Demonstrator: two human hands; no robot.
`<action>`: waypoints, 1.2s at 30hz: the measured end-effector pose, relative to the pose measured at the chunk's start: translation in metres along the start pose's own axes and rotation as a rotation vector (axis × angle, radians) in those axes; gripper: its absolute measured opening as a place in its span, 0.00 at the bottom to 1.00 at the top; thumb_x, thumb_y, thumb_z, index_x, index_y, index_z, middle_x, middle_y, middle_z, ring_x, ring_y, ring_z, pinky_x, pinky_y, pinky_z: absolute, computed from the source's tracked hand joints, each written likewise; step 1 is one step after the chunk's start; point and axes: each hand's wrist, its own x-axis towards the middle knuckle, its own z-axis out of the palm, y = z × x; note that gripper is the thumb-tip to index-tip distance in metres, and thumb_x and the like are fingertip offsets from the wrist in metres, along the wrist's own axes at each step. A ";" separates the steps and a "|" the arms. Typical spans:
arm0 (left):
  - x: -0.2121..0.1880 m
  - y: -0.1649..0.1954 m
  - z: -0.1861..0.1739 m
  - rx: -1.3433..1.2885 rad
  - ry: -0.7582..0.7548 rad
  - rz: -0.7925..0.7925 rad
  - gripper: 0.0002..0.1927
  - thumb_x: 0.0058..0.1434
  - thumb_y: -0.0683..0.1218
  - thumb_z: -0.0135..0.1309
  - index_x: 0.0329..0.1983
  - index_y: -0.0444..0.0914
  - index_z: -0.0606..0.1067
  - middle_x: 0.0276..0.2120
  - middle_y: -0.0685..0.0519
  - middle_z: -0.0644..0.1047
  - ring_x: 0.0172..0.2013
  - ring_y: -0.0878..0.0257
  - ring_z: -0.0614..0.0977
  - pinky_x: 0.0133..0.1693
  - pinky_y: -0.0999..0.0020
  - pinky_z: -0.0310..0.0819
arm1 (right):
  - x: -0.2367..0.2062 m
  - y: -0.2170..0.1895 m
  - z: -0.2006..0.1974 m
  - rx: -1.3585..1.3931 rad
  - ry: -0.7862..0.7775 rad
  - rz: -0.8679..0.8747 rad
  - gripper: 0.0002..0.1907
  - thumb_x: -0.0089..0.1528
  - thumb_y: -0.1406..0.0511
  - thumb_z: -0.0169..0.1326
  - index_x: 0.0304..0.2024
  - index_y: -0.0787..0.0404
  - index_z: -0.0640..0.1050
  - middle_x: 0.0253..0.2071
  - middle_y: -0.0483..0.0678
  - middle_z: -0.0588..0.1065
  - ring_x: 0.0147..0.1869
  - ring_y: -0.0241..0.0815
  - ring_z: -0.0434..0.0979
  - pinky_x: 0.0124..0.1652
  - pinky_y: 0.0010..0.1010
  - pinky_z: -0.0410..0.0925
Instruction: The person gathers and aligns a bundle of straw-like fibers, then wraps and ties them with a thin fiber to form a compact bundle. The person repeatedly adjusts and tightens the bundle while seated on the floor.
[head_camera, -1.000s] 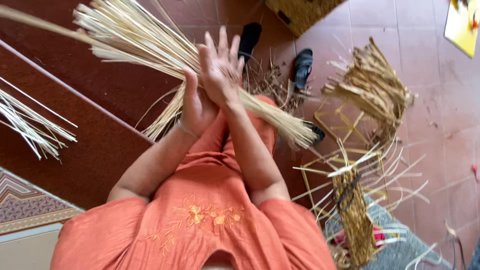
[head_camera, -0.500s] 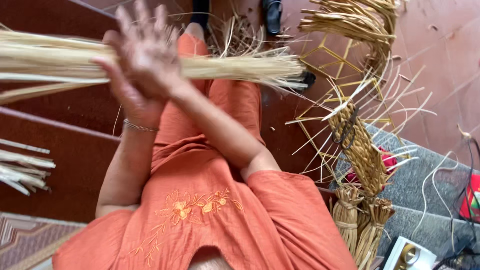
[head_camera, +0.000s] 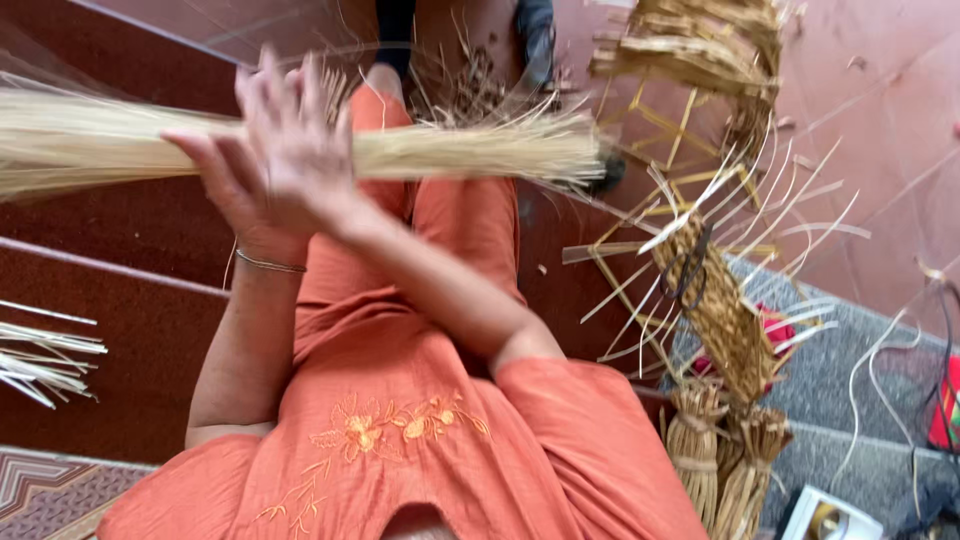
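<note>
Here, 1 straw bundle (head_camera: 440, 152) betw. 2 flat palms, left hand (head_camera: 235, 195) & right hand (head_camera: 300, 160), fingers splayed.

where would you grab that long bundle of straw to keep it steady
Probably around the tight middle of the straw bundle, just right of where the hands already press it between the palms. It lies roughly level across the lap, packed there, while its right end frays into loose tips and the left end fans wide. Come from above and wrap the fingers round it.
</note>
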 end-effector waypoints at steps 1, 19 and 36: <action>0.003 -0.005 0.004 -0.055 0.016 0.040 0.58 0.65 0.80 0.41 0.81 0.45 0.34 0.82 0.48 0.36 0.81 0.52 0.43 0.79 0.48 0.38 | -0.012 -0.005 0.002 0.203 0.092 -0.052 0.46 0.69 0.34 0.18 0.80 0.51 0.52 0.83 0.51 0.41 0.87 0.63 0.35 0.75 0.74 0.35; 0.024 -0.008 0.009 -0.075 0.241 -0.062 0.50 0.62 0.75 0.44 0.78 0.45 0.49 0.77 0.47 0.52 0.75 0.51 0.57 0.72 0.44 0.55 | 0.009 0.038 -0.005 0.267 0.012 -0.148 0.37 0.71 0.41 0.33 0.76 0.50 0.60 0.81 0.55 0.49 0.82 0.75 0.42 0.69 0.79 0.39; 0.048 0.070 -0.013 -0.322 0.488 -0.053 0.35 0.75 0.68 0.32 0.26 0.39 0.72 0.30 0.40 0.78 0.42 0.44 0.82 0.66 0.38 0.68 | 0.025 0.095 -0.112 0.324 -0.062 -0.526 0.66 0.40 0.49 0.71 0.76 0.51 0.53 0.54 0.51 0.79 0.45 0.52 0.82 0.46 0.48 0.73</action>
